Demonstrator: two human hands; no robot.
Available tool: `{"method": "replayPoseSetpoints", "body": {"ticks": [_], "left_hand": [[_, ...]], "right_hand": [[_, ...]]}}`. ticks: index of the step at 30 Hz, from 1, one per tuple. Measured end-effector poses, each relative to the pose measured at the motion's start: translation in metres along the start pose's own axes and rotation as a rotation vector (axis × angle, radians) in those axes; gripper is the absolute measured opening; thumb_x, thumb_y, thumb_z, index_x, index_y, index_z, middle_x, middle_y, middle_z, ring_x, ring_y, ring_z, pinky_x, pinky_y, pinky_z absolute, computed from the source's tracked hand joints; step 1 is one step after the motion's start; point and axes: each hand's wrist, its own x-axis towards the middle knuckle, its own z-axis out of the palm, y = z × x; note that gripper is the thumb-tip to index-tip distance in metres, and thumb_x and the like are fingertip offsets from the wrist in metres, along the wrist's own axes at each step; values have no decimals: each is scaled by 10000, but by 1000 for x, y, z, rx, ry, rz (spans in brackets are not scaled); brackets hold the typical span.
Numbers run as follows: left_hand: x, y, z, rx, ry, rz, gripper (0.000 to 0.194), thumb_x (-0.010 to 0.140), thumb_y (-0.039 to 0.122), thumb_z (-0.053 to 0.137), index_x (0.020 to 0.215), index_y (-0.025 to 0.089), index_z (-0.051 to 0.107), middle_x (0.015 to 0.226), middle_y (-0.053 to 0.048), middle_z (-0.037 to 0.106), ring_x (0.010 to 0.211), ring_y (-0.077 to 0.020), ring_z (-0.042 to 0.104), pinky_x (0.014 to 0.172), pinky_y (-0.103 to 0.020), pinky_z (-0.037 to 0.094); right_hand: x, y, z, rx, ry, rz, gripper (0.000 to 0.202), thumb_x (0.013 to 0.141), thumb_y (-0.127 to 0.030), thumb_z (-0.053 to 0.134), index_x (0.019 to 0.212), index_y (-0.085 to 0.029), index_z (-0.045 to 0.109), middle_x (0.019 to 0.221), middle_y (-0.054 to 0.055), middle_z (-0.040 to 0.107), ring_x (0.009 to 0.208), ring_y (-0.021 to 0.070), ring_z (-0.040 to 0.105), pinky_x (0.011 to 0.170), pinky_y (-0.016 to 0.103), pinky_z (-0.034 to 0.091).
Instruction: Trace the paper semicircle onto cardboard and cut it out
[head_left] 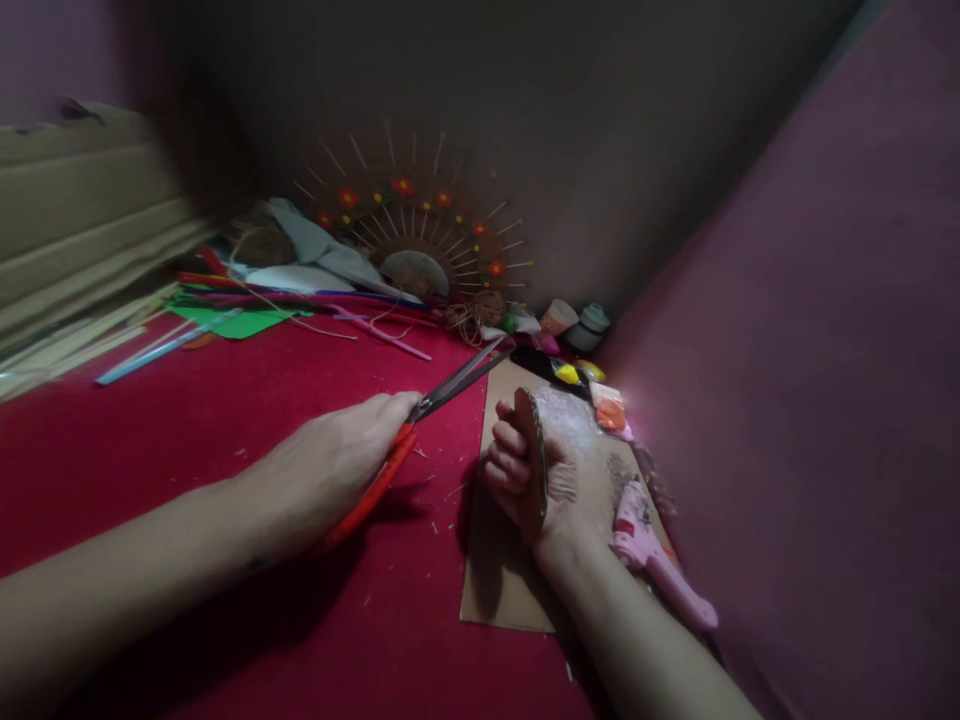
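Observation:
My left hand (pixel 345 455) is wrapped round the orange handles of a pair of scissors (pixel 454 388). The scissor blades stand slightly apart and point up and to the right, over the edge of a flat cardboard sheet (pixel 510 590). My right hand (pixel 544 480) is closed round a small cardboard piece with a curved edge (pixel 534 450), which it holds upright above the sheet. The blades and the cardboard piece are apart. Small scraps lie scattered on the red surface (pixel 420 620) below.
A pink glue gun (pixel 660 570) lies at the right of the sheet. Small coloured packets (pixel 609 408) sit at its far edge. Behind are a twine bundle (pixel 476 315), a decorated fan-shaped piece (pixel 405 220), pipe cleaners (pixel 382 330) and green paper (pixel 240 318). Cardboard (pixel 75 210) stands at left.

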Motion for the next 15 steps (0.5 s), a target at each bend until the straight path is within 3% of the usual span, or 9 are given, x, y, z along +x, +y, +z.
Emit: {"method": "replayPoseSetpoints", "body": {"ticks": [3, 6, 10, 15], "left_hand": [[1, -4, 0, 3, -72, 37, 390, 958, 323, 409, 1308, 172, 492, 1160, -168, 663, 993, -321, 678, 868, -488, 556], [0, -8, 5, 12, -51, 83, 436, 964, 307, 394, 1368, 153, 454, 1156, -169, 655, 995, -324, 676, 834, -477, 563], [-4, -7, 13, 32, 41, 136, 478, 935, 302, 436, 1383, 135, 428, 1155, -179, 648, 1028, -333, 659, 869, -487, 553], [-6, 8, 7, 23, -18, 79, 512, 894, 311, 490, 1375, 154, 408, 1175, -170, 628, 1038, -316, 646, 905, -469, 547]], "right_hand": [[-2, -1, 4, -2, -23, 12, 203, 758, -273, 702, 925, -159, 687, 543, -110, 478, 359, 27, 284, 351, 133, 310], [-1, -1, 2, 24, -28, -14, 238, 694, -248, 710, 911, -151, 696, 571, -92, 535, 379, 32, 333, 371, 141, 350], [4, -2, -7, 58, 70, -32, 222, 625, -175, 733, 844, -157, 700, 626, -48, 642, 441, 59, 451, 412, 164, 419], [8, -3, -13, 80, 183, -35, 152, 609, -174, 746, 749, -184, 688, 635, -28, 687, 471, 99, 520, 478, 231, 516]]}}
